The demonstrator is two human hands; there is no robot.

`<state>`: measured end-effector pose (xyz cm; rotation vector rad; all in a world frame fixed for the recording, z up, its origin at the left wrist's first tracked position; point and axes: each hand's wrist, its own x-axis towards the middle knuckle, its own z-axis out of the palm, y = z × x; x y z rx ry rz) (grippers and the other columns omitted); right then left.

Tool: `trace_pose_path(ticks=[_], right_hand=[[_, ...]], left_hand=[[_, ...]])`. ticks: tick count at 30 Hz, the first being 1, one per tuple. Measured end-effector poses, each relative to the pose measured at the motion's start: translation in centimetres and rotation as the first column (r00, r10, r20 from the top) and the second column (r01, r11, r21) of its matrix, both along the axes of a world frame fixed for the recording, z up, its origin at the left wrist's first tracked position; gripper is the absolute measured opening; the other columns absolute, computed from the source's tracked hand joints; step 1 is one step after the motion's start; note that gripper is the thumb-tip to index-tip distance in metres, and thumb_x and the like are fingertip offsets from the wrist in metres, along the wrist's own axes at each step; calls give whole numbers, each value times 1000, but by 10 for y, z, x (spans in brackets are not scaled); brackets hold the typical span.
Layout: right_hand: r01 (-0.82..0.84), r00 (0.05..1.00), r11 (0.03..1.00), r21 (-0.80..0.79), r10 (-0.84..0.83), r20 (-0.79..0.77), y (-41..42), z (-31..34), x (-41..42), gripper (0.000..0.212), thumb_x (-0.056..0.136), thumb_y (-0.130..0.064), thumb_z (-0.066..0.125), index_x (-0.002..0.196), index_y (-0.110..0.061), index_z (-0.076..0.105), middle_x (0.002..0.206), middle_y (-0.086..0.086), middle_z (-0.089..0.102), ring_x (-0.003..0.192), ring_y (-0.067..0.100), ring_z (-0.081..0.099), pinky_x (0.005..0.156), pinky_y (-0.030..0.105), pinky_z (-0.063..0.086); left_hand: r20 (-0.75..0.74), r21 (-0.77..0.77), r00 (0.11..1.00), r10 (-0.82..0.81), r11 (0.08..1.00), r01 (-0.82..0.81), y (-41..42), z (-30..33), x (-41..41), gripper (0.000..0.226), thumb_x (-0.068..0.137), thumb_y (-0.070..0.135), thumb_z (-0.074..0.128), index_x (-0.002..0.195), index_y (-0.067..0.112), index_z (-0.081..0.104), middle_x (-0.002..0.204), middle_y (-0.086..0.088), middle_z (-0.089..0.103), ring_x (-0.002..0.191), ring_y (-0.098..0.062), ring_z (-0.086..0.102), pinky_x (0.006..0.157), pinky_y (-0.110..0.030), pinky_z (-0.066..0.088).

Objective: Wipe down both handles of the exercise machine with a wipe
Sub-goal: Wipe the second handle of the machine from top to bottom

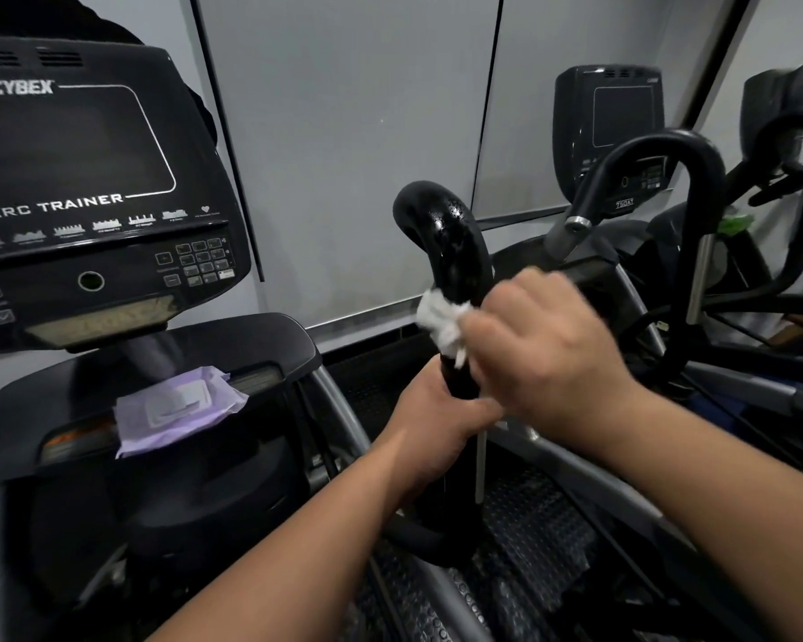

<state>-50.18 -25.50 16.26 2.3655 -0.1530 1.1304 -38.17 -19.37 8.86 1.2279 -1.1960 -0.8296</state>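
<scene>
Nearest the camera, two bare forearms reach forward over the ribbed black floor mat (520,539). The left hand (430,424) grips the lower part of the black handle (455,252), its fingers curled round the shaft from the left side. Just above it, the right hand (548,345) holds a crumpled white wipe (441,319) against the same handle, fingers curled round wipe and shaft together; the hand is blurred. Above the wipe the handle curves up and over to the left in a hook, and its glossy surface carries small wet beads near the top of the bend.

To the left, a purple pack of wipes (177,410) lies flat on the black shelf (112,359) under the console (89,178), which reads CYBEX and ARC TRAINER and has a dark screen and a keypad.

Farther right stands a second machine (608,118) with its own dark console and a hooked black handle (659,150). Grey wall panels (353,132) with dark seams close off the back.
</scene>
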Motion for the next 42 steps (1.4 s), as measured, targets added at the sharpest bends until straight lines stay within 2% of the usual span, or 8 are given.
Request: trace_pose_path(ticks=[7, 11, 16, 20, 25, 29, 33, 42], right_hand=[[-78, 996, 996, 49, 80, -39, -3, -17, -13, 7, 88, -7, 57, 92, -9, 52, 69, 13, 50, 62, 29, 43, 55, 45, 36], [-64, 977, 951, 303, -3, 213, -20, 7, -14, 4, 86, 0, 59, 85, 3, 62, 72, 17, 52, 66, 33, 47, 61, 53, 41], [-127, 989, 933, 336, 94, 114, -5, -15, -13, 4, 81, 4, 59, 80, 6, 62, 71, 17, 51, 65, 32, 46, 59, 52, 41], [-199, 947, 890, 411, 67, 314, -12, 15, 1, 4, 83, 7, 55, 81, 8, 59, 73, 20, 51, 68, 36, 49, 63, 55, 42], [-157, 985, 941, 300, 129, 112, 7, -18, -3, 6, 79, 1, 62, 77, 6, 65, 71, 17, 52, 63, 32, 47, 56, 49, 42], [-147, 964, 937, 317, 64, 257, -4, 13, 8, 12, 82, 2, 58, 87, 6, 68, 71, 18, 51, 63, 35, 49, 57, 50, 45], [-113, 992, 988, 101, 107, 67, -1, 7, 9, 16, 86, 0, 57, 86, -1, 72, 68, 16, 51, 58, 29, 44, 52, 45, 39], [-59, 997, 994, 94, 54, 49, -8, 20, 9, 16, 93, -7, 57, 84, -1, 69, 70, 15, 51, 61, 32, 47, 55, 47, 40]], left_hand=[[1, 7, 1000, 5, 1000, -5, 3, -1, -5, 18, 73, 2, 68, 82, 14, 60, 75, 6, 59, 76, -8, 52, 70, -34, 44], [-25, 88, 998, 61, 994, -59, 2, -3, -6, 21, 78, 8, 74, 93, 13, 61, 81, 3, 63, 76, -7, 58, 76, -30, 48], [-32, 42, 999, 18, 999, -17, 2, -1, -9, 18, 75, 4, 71, 86, 14, 61, 76, 0, 57, 74, -15, 50, 70, -37, 42], [-4, 68, 997, 71, 995, -70, 2, -4, -10, 33, 69, 19, 72, 95, 4, 59, 80, 0, 61, 77, -12, 56, 75, -39, 48], [40, 7, 999, 8, 1000, -9, 2, 0, -8, 19, 77, 0, 68, 95, 5, 64, 85, -4, 68, 84, -12, 60, 74, -41, 53], [-27, 21, 998, 50, 999, -49, 1, -4, -8, 34, 70, 12, 72, 98, -1, 58, 84, -6, 61, 81, -16, 54, 77, -38, 46], [17, 6, 999, 34, 999, -34, 0, -3, -7, 35, 75, 10, 77, 105, 3, 61, 93, -20, 67, 86, -15, 59, 78, -48, 53], [1, 45, 998, 60, 997, -60, 0, -4, -7, 34, 71, 17, 74, 98, 2, 60, 84, -3, 64, 80, -13, 57, 75, -42, 50]])
